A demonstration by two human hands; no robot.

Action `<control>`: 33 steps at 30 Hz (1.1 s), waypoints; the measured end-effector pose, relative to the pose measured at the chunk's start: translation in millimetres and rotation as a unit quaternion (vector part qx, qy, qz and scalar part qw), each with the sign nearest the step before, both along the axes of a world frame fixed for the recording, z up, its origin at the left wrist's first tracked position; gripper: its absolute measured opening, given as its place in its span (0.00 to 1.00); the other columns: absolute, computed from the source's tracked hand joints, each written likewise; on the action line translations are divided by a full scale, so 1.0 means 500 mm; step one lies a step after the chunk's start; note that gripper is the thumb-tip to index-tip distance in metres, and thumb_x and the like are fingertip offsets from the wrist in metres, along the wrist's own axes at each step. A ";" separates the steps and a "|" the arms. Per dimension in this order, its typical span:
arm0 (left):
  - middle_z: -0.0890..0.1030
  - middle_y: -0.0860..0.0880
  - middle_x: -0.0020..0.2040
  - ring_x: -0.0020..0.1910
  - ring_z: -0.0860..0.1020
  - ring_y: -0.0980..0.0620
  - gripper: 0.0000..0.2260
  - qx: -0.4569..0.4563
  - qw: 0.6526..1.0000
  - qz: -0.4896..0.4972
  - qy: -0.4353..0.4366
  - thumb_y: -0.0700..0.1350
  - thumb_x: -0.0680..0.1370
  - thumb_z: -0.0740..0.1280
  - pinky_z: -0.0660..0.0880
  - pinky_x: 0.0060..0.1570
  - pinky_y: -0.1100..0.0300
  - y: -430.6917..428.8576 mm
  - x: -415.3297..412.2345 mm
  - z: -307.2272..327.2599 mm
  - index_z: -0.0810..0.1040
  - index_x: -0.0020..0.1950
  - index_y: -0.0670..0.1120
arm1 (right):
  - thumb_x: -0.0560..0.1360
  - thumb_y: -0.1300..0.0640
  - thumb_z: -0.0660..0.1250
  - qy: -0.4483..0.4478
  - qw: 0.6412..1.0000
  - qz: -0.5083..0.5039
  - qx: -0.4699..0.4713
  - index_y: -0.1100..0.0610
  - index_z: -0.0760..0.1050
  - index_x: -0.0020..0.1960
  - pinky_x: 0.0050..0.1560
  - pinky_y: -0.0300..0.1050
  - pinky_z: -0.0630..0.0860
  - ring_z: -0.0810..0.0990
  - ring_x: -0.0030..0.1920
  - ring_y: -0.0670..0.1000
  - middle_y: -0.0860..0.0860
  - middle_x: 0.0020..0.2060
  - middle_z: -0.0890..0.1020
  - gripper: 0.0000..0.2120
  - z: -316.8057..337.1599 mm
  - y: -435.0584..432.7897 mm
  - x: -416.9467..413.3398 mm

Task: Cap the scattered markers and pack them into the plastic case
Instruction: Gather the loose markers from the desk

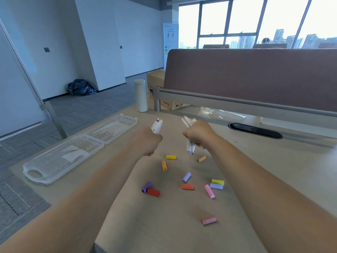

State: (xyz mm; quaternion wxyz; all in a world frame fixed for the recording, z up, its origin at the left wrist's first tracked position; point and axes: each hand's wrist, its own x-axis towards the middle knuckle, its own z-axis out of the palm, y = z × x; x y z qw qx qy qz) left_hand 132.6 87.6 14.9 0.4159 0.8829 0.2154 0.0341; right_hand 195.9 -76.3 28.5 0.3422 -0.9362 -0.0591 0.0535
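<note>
The left hand (149,140) sat just left of frame centre, fingers curled into a fist around a small bundle of uncapped markers (156,126). The white barrels projected upward from the fist, with purple and yellow tips exposed. The right hand (198,133) sat just right of centre, likewise closed round a second marker bundle (187,123). This bundle projected both above and below the fist, its lower ends hanging over the tabletop (273,170). The two hands were near each other but apart.

The plastic case (60,157) lay open and flat at the left of the frame, along the left edge of the tabletop, with both clear halves facing up.

Loose caps lay scattered on the tabletop below the hands:
- A yellow cap (171,157), an orange cap (164,165) and a tan cap (202,159) lay nearest the hands.
- A lilac cap (186,177) lay just above an orange-red cap (187,187).
- A yellow-green cap (217,182) touched a lavender cap (216,186), with a pink cap (209,191) just beside them.
- A purple cap (147,187) touched a red cap (153,192) at the group's lower left.
- A dusty-pink cap (208,220) lay alone, nearest the bottom of the frame.

A white bottle (140,95) stood upright above the case. A brown partition screen (255,75) filled the upper right.
</note>
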 end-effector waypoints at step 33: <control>0.76 0.44 0.31 0.28 0.73 0.47 0.09 0.128 0.940 -0.289 0.130 0.42 0.77 0.62 0.69 0.28 0.62 -0.847 -0.040 -0.028 0.74 0.38 0.42 | 0.71 0.64 0.56 0.146 0.957 -0.234 0.084 0.65 0.71 0.57 0.33 0.45 0.74 0.83 0.32 0.65 0.68 0.33 0.80 0.15 -0.072 -0.748 -0.192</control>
